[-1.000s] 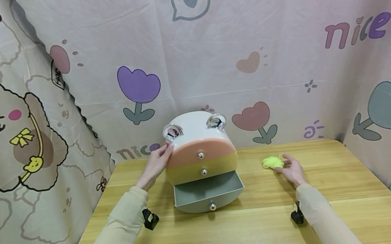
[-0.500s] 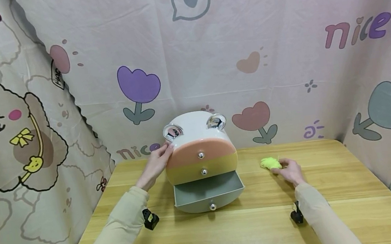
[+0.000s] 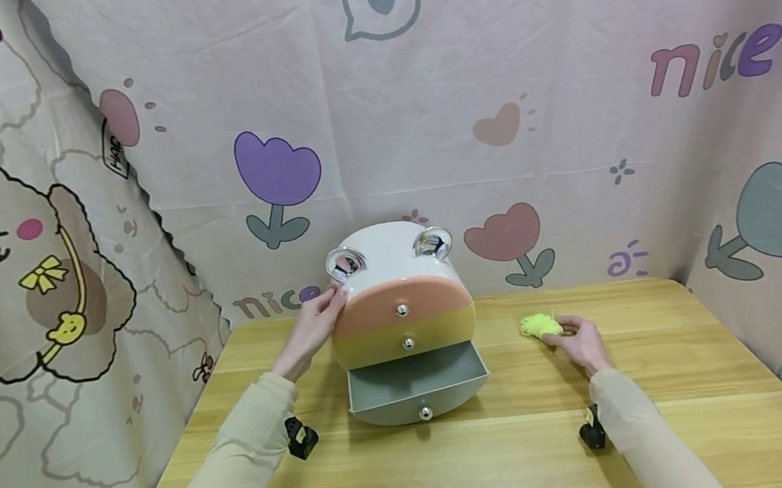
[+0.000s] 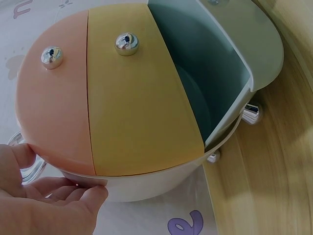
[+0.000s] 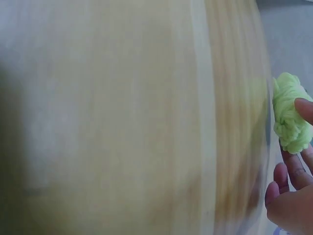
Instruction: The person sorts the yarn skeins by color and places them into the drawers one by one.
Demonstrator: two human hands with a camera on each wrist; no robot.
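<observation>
A small frog-shaped drawer box [image 3: 400, 302] has a white top, two silvery round eyes, and peach and yellow drawers. Its lowest, grey-green drawer [image 3: 421, 391] is pulled out, and the part of its inside that shows holds nothing. At the box's upper left side my left hand [image 3: 309, 332] grips the edge; in the left wrist view its fingers [image 4: 63, 191] curl against the white side wall. To the right of the box, my right hand [image 3: 580, 340] pinches a bundle of neon yellow-green yarn [image 3: 541, 326] between thumb and fingers, also seen at the right wrist view's edge.
The wooden table [image 3: 471, 476] stands before a printed curtain [image 3: 374, 128], which also hangs along both sides. Black wrist devices sit under the left [image 3: 302, 438] and right [image 3: 592, 429] sleeves. Silver knobs [image 3: 426, 413] stick out from the drawer fronts.
The right hand has shifted slightly left with the yarn, its fingers closing further on it. The left hand and the drawer box have stayed still.
</observation>
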